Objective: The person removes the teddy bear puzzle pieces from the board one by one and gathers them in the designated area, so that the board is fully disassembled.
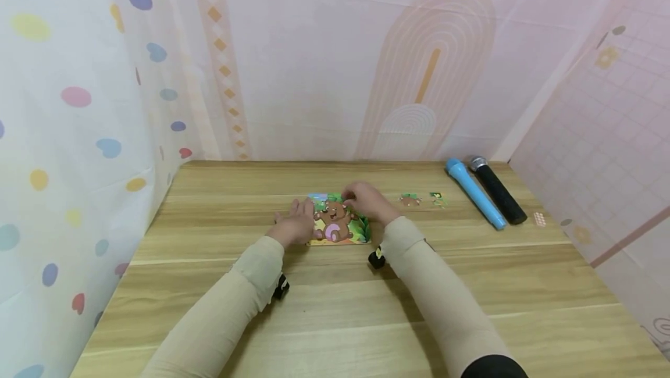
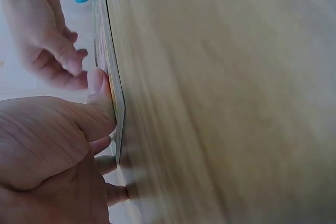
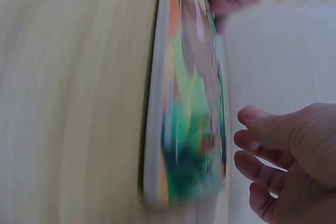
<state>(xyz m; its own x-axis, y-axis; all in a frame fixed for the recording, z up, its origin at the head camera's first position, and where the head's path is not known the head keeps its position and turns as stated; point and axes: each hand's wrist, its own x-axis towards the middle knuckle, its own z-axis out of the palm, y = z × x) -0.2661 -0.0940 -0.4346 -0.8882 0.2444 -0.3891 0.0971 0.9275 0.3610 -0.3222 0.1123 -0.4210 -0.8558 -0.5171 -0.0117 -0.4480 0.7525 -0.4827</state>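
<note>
A bear jigsaw puzzle (image 1: pixel 335 234) in a thin board lies flat on the wooden table. Along its left edge rests my left hand (image 1: pixel 295 224), fingers stretched out; in the left wrist view its thumb (image 2: pixel 97 95) lies at the board's rim. My right hand (image 1: pixel 369 200) hovers over the puzzle's upper right corner with fingers loosely bent. No piece shows between its thumb and fingers (image 3: pixel 252 166) in the right wrist view. Two loose puzzle pieces lie to the right, a brown and green one (image 1: pixel 410 199) and a green one (image 1: pixel 437 199).
A blue microphone (image 1: pixel 475 193) and a black microphone (image 1: pixel 499 193) lie side by side at the back right. Near them is a small dotted patch (image 1: pixel 540 218). Patterned cloth (image 1: pixel 314 64) hangs behind the table (image 1: pixel 335 320) and along both sides.
</note>
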